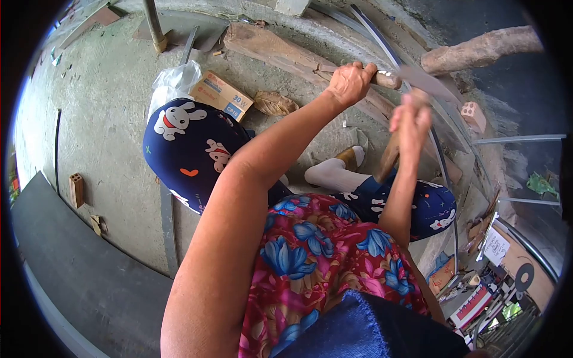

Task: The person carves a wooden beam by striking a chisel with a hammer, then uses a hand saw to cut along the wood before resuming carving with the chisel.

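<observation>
My left hand (351, 83) is closed round a wooden handle (389, 80). Just beyond the handle's end, a broad grey blade (433, 85) is smeared by motion; it appears to belong to the same tool. My right hand (410, 126), also blurred, is closed on a wooden piece (389, 156) that slants from just under the blade down toward my knee. Both hands are above the near side of a long wooden plank (274, 51) on the floor. Where blade and wooden piece meet is too blurred to make out.
A cardboard box (221, 95), a plastic bag (176, 80) and a dry leaf (274, 102) lie left of the plank. Bricks (473, 117) and a thick log (480, 51) are at the right. Metal strips cross the floor. Assorted tools (477, 304) crowd the lower right.
</observation>
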The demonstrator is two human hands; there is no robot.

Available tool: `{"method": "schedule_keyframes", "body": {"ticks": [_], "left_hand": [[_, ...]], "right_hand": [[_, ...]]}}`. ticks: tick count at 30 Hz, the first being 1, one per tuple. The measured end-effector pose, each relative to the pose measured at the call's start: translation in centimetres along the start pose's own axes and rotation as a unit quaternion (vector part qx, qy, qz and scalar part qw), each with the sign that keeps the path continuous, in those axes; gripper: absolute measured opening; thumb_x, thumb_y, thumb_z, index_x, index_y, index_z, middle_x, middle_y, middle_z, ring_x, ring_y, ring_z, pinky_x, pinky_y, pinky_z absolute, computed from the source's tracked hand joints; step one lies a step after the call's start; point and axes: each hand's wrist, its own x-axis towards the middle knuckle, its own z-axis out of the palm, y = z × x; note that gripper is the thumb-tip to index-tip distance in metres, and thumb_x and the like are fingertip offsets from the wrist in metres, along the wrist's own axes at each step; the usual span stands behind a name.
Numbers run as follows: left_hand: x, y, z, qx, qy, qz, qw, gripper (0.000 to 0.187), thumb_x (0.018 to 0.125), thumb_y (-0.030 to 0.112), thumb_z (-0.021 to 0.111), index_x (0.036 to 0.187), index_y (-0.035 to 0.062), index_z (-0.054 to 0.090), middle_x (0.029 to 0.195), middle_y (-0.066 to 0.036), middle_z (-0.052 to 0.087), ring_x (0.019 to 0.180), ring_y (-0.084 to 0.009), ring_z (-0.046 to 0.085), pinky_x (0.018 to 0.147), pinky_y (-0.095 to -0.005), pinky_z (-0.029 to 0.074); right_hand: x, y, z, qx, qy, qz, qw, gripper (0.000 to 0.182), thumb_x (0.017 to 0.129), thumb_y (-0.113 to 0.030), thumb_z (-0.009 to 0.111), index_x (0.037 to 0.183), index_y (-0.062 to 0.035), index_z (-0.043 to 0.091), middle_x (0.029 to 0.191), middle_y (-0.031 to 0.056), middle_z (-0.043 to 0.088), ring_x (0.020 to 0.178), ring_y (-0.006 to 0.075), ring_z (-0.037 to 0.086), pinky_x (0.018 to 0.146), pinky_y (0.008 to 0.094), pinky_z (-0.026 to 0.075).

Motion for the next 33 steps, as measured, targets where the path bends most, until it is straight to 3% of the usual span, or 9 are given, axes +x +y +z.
{"method": "schedule_keyframes", "body": {"ticks": [3,5,7,10,19,22,33], "left_hand": [[-0.5,-0.2,1.7,0.039,0.001,0.033,0.999,0.021,0.082,0.022,0.061,0.098,0.0098,0.056,0.082,-0.016,0.061,0.073,-0.033,0.066,0.065,-0.0413,0.054],[-0.7,-0.4,1.8,0.038,0.0,0.027,0.999,0.021,0.081,0.022,0.062,0.098,0.01,0.057,0.081,-0.016,0.061,0.071,-0.0327,0.066,0.064,-0.0411,0.054],[-0.5,0.2,1.2,0.03,-0.004,0.018,0.999,0.021,0.081,0.021,0.061,0.098,0.0101,0.056,0.081,-0.015,0.06,0.072,-0.0328,0.066,0.064,-0.0411,0.054],[-0.2,1.1,0.1,0.014,0.01,0.034,0.999,0.015,0.084,0.014,0.053,0.098,0.0092,0.056,0.084,-0.016,0.061,0.075,-0.0324,0.066,0.064,-0.0407,0.054],[-0.1,0.5,-0.3,0.001,0.035,0.019,0.999,0.013,0.085,0.016,0.054,0.096,0.0085,0.056,0.08,-0.016,0.062,0.075,-0.0315,0.066,0.065,-0.0402,0.054],[0.0,0.5,-0.3,0.0,0.006,-0.006,1.0,0.025,0.081,0.02,0.064,0.101,0.0099,0.055,0.084,-0.015,0.061,0.081,-0.0322,0.064,0.069,-0.0408,0.054],[0.3,0.0,-0.7,-0.013,0.001,-0.031,0.999,0.027,0.081,0.022,0.065,0.102,0.0097,0.054,0.088,-0.015,0.062,0.083,-0.0333,0.064,0.071,-0.0418,0.054]], "right_hand": [[0.1,0.3,0.2,0.007,-0.005,0.032,0.999,0.024,0.094,-0.026,0.057,0.088,-0.0032,0.05,0.058,0.0027,0.05,0.042,0.0086,0.046,0.038,0.0229,0.037],[-0.7,0.1,0.3,0.077,-0.014,0.044,0.996,0.024,0.094,-0.025,0.057,0.089,-0.0027,0.05,0.059,0.003,0.05,0.042,0.0084,0.046,0.038,0.0226,0.037],[-0.4,-0.4,0.0,0.059,-0.005,-0.014,0.998,0.025,0.094,-0.026,0.056,0.09,-0.0023,0.049,0.06,0.0033,0.051,0.043,0.0084,0.046,0.039,0.0225,0.037],[-0.6,-1.8,-0.3,0.07,0.013,-0.051,0.996,0.026,0.096,-0.027,0.053,0.097,-0.0007,0.049,0.061,0.0041,0.05,0.044,0.0094,0.047,0.041,0.0231,0.038],[-0.9,-1.8,-1.2,0.106,0.017,-0.055,0.993,0.028,0.097,-0.027,0.051,0.103,0.0008,0.05,0.062,0.0049,0.05,0.045,0.0106,0.047,0.042,0.0238,0.039],[-0.9,-1.9,-1.2,0.107,0.02,-0.053,0.993,0.028,0.097,-0.027,0.051,0.102,0.0003,0.05,0.062,0.005,0.05,0.046,0.0105,0.047,0.042,0.0238,0.04],[-0.8,-1.9,-1.5,0.102,0.017,-0.059,0.993,0.026,0.097,-0.026,0.05,0.104,-0.0008,0.049,0.063,0.0052,0.05,0.047,0.0106,0.047,0.043,0.0241,0.041]]}}
